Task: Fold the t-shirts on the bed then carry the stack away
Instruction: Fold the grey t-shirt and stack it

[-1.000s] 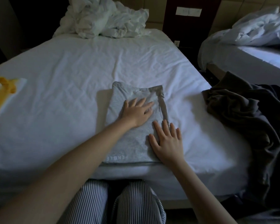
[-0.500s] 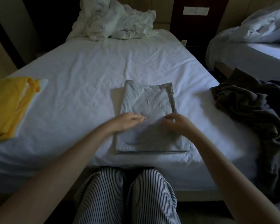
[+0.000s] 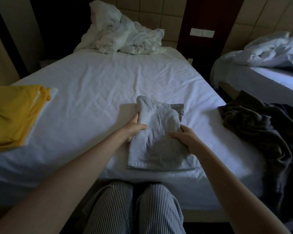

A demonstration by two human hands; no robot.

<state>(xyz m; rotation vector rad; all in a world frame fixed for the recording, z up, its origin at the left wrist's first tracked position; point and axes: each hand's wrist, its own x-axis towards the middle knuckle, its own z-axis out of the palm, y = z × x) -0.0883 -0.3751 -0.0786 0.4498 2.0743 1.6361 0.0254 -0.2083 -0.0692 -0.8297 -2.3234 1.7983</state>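
A grey t-shirt (image 3: 159, 132), folded into a narrow strip, lies near the front edge of the white bed (image 3: 108, 85). My left hand (image 3: 135, 127) grips its left edge and my right hand (image 3: 184, 135) grips its right edge, both at mid-length. The far half is lifted and bulging up off the sheet; the near hem with printed lettering lies flat. A folded yellow t-shirt (image 3: 12, 115) rests on a white garment at the bed's left side. A dark crumpled garment (image 3: 260, 129) lies in a heap at the right edge.
A rumpled white duvet and pillow (image 3: 123, 39) are piled at the head of the bed. A second bed (image 3: 264, 65) with bedding stands to the right across a narrow gap. My striped trouser legs (image 3: 134, 208) press against the bed's front.
My hands went from lying flat on the grey shirt to gripping its two sides. The far half has risen off the sheet. The camera view shifted, showing more of the yellow shirt.
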